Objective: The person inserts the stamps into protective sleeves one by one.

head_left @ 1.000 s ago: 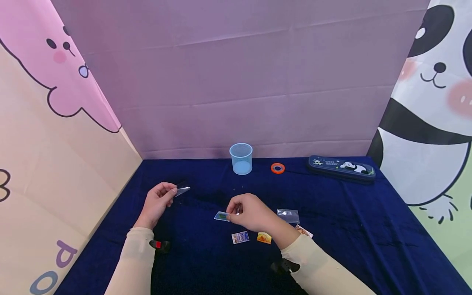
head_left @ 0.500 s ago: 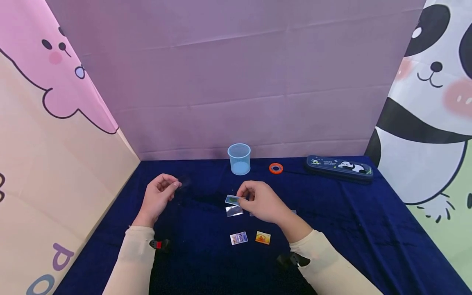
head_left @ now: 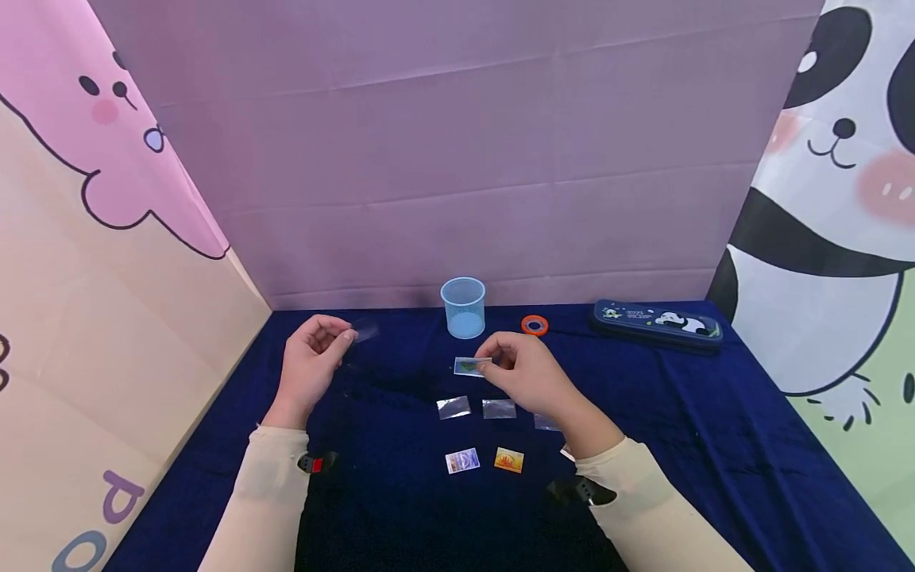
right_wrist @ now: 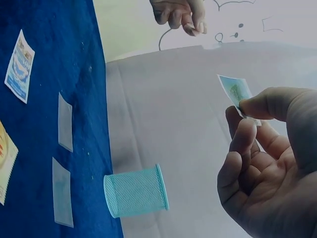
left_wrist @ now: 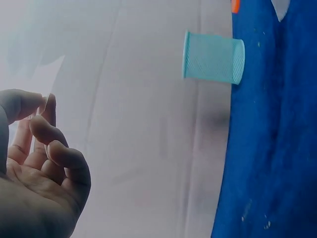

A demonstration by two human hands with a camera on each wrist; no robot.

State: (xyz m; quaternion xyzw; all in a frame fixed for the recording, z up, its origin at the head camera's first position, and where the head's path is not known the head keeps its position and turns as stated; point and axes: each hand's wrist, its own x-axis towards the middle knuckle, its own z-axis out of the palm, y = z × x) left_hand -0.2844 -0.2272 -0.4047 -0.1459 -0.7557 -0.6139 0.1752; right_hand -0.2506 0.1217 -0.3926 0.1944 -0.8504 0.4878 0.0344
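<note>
My left hand point(head_left: 309, 365) is raised at the left and pinches a small clear plastic sleeve point(head_left: 366, 330) between thumb and fingertips. In the left wrist view that sleeve point(left_wrist: 48, 74) almost melts into the bright background. Toward the middle, my right hand point(head_left: 532, 377) holds a blue-green stamp point(head_left: 467, 366) by its right end. Its picture faces the right wrist camera. Clear sleeves point(head_left: 453, 407) lie in a row below the right hand, one partly behind the wrist. Nearer me are a purple-blue stamp point(head_left: 462, 461) and a yellow-orange stamp point(head_left: 509, 459); the right sleeve mostly hides another.
A light blue mesh pen cup point(head_left: 465, 310) stands at the back of the dark blue cloth point(head_left: 400, 508). To its right are an orange ring-shaped roll point(head_left: 525, 326) and a panda pencil case point(head_left: 656, 327). Fabric walls point(head_left: 400, 159) enclose the back and sides.
My right hand has carried the stamp up and to the right, uncovering the sleeves on the cloth. The left hand has risen slightly, still pinching its clear sleeve.
</note>
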